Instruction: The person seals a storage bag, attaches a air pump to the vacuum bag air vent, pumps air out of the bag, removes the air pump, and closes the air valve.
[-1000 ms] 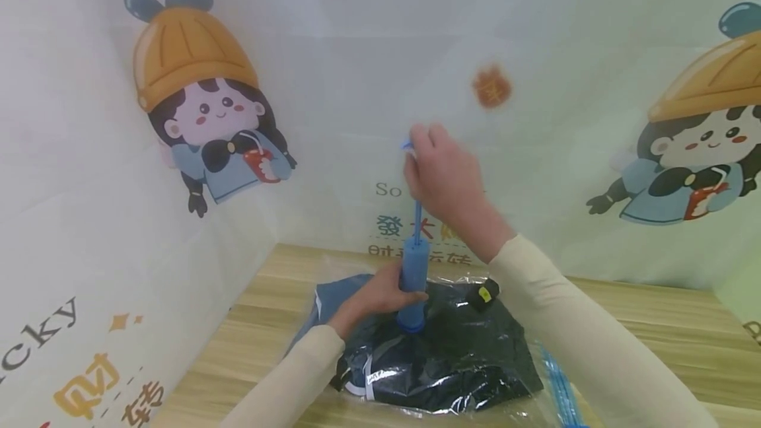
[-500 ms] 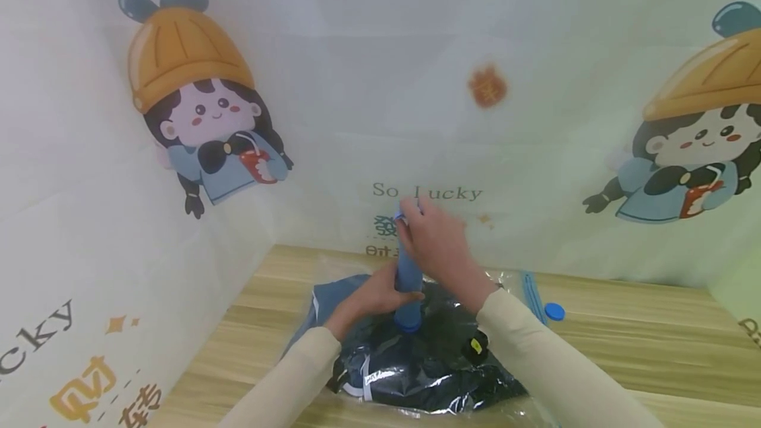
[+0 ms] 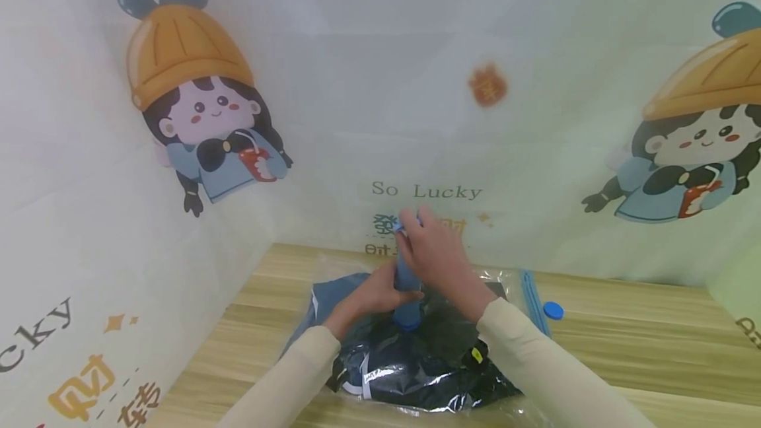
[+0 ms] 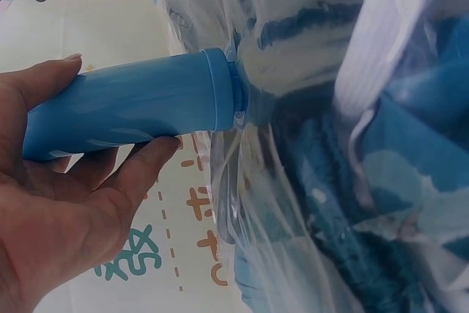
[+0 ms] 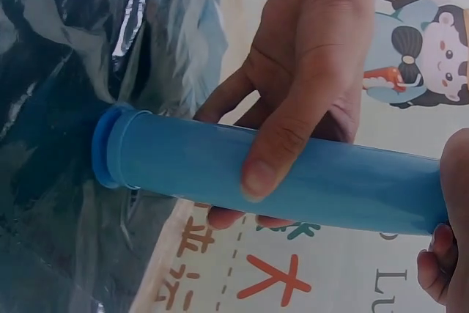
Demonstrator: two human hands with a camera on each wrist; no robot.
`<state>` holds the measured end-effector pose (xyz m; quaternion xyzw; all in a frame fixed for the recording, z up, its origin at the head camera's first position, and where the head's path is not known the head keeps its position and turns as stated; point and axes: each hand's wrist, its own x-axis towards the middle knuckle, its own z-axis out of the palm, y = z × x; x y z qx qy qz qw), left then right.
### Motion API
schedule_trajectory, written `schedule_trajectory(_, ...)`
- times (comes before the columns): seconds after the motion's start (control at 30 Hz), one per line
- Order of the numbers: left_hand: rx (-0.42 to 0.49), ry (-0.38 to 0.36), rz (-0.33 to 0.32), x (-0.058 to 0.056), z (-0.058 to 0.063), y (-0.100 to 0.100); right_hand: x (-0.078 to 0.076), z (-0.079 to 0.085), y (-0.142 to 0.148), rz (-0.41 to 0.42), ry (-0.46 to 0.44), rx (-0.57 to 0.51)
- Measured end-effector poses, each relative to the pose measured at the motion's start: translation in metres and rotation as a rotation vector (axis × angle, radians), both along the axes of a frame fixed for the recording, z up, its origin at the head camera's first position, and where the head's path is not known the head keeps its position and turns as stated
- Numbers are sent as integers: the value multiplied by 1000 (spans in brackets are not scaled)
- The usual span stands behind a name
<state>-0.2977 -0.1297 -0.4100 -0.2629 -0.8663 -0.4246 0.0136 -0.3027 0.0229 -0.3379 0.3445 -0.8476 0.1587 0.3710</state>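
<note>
A blue hand pump (image 3: 408, 283) stands upright on a clear plastic vacuum bag (image 3: 428, 375) packed with dark and blue clothes. My left hand (image 3: 376, 294) grips the pump's barrel, thumb on one side and fingers on the other. In the left wrist view the collar of the pump (image 4: 218, 89) sits against the bag's film. My right hand (image 3: 436, 243) holds the pump's handle at the top, close over the barrel. The right wrist view shows the left thumb lying across the barrel (image 5: 352, 181), with part of the right hand (image 5: 456, 218) at its upper end.
A round blue cap (image 3: 553, 310) lies on the wooden table (image 3: 624, 342) to the right of the bag. Beside it runs the bag's blue zip edge (image 3: 535, 302). A printed backdrop (image 3: 333, 117) rises behind and to the left of the table.
My right hand has pushed the pump's handle down from high above, and the rod no longer shows. My left hand keeps its grip on the barrel. The blue cap has come into view.
</note>
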Motion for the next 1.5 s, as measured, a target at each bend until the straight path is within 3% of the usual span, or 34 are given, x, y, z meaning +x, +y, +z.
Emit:
schedule_trajectory(0.13,-7,-11,-1,1,1,0,-2,0,1,-1,-3,16)
schedule_trajectory(0.23,-19,-29,8,0,2,0,-1,10,1,8,-18,32)
schedule_trajectory(0.4,-29,-68,36,1,1,2,-1,50,2,35,-27,3)
schedule_trajectory(0.6,-15,-106,59,4,1,5,-4,108,0,25,65,-71)
schedule_trajectory(0.77,1,-136,73,4,1,6,-2,130,-3,-28,59,-52)
schedule_trajectory(0.9,-6,-134,72,3,0,6,-4,121,-4,-52,87,-37)
schedule_trajectory(1.13,-28,-112,61,4,3,3,-7,85,-7,-18,177,-85)
schedule_trajectory(1.37,-10,-57,27,3,1,1,-1,18,-5,-18,84,-2)
schedule_trajectory(1.5,-9,-21,18,3,0,1,-1,-1,-3,1,54,-6)
